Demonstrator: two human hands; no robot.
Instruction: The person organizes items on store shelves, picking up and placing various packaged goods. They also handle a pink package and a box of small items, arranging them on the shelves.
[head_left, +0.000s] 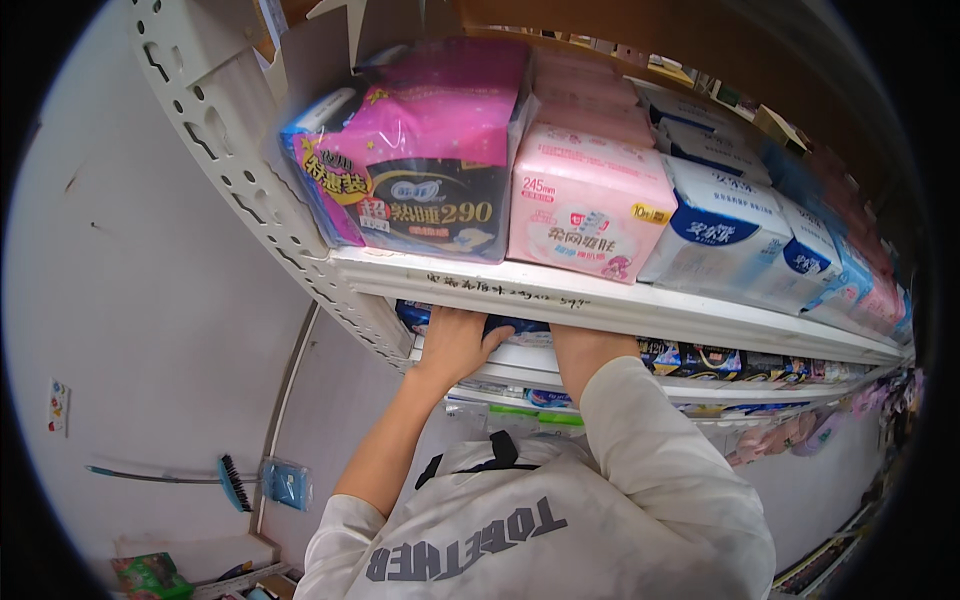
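My left hand (459, 336) reaches under the lip of a white metal shelf (675, 306). Its thumb is spread from the fingers, against a dark blue package (525, 328) on the tier below. The shelf lip covers my left fingertips, so a grip cannot be made out. My right forearm (596, 358) goes into the same tier, further right. My right hand is hidden behind the lip. Above my left hand stands a pink and black pack of sanitary pads (442, 180) in clear wrap. Pink pad packs (589, 206) stand beside it.
White and blue packs (724, 225) continue the upper row rightward. Dark packs (705, 360) line the tier below. A perforated shelf upright (255, 206) borders the left side. A blue-headed broom (234, 482) and a wrapped blue item (286, 484) are at the lower-left wall.
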